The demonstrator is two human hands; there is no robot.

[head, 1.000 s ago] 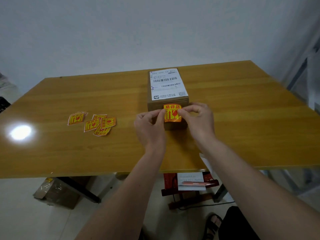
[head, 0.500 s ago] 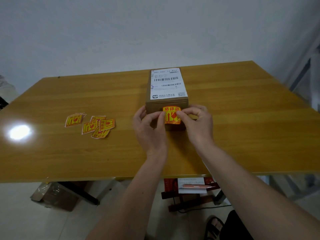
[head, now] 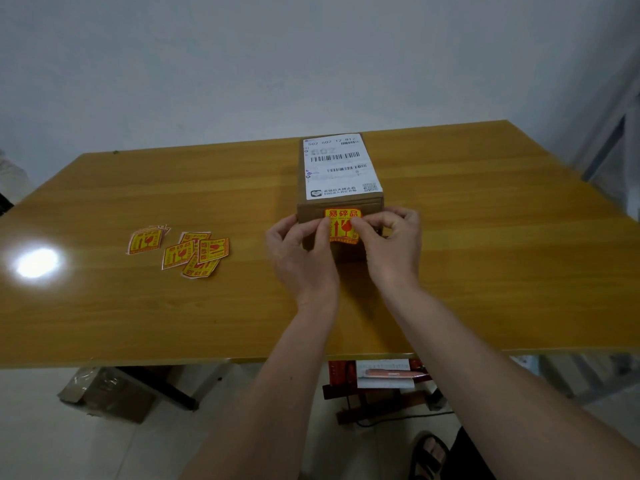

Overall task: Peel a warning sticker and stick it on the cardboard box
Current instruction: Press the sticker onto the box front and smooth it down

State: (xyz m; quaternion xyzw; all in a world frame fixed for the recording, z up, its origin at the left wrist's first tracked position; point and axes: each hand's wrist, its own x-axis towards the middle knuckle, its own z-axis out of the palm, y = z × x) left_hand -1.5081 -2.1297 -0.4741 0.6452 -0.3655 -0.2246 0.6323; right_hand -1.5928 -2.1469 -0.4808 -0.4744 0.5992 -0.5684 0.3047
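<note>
The sticker (head: 342, 225), orange with red print, lay against the near face of the box (head: 341, 211), its top edge just under the box's upper rim. From my feed, I could not tell whether it was fully stuck down. My left hand (head: 300, 251) had its thumb and forefinger pinched on the sticker's left edge, the other fingers (head: 284, 230) curled around the box's left corner. My right hand (head: 393, 249) pinched the sticker's right edge the same way, its remaining fingers bent against the box's right side. So both sets of fingers were grasping the sticker, pressed close to the cardboard.

The box stood on the counter (head: 485, 258) near its middle, long side running away from me, with a white shipping label (head: 341, 168) covering most of its top.

To the left, well apart from the box, a loose pile of spare stickers (head: 194, 252) lay on the counter, one sheet a little off on its own. Farther left, a bright lamp glare (head: 36, 262) shone on the wood.

Under the counter's near edge I saw a wrapped carton (head: 104, 393) on the floor.
</note>
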